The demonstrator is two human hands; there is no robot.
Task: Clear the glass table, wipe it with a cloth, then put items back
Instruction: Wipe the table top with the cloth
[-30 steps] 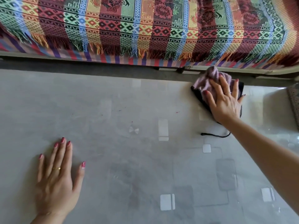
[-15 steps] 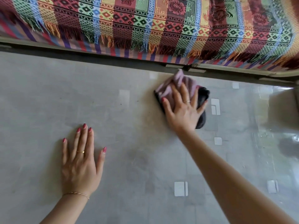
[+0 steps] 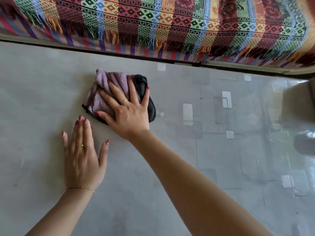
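A crumpled purple and black cloth (image 3: 109,80) lies on the glass table (image 3: 170,193), near the far edge and left of centre. My right hand (image 3: 127,111) presses flat on the cloth with fingers spread over it. Flat on the bare glass lies my left hand (image 3: 81,155), palm down, fingers apart, just below and left of the cloth. Its fingertips nearly touch the cloth's black hem. Nothing else stands on the table.
A sofa with a multicoloured fringed woven throw (image 3: 170,23) runs along the table's far edge. Patterned floor tiles (image 3: 187,113) show through the glass. At the right edge lie blurred grey shapes (image 3: 305,145) seen through or reflected in the glass.
My right hand has slid the cloth leftward along the far edge, from the right side to left of centre. The left hand stays flat on the glass, now close to the cloth.
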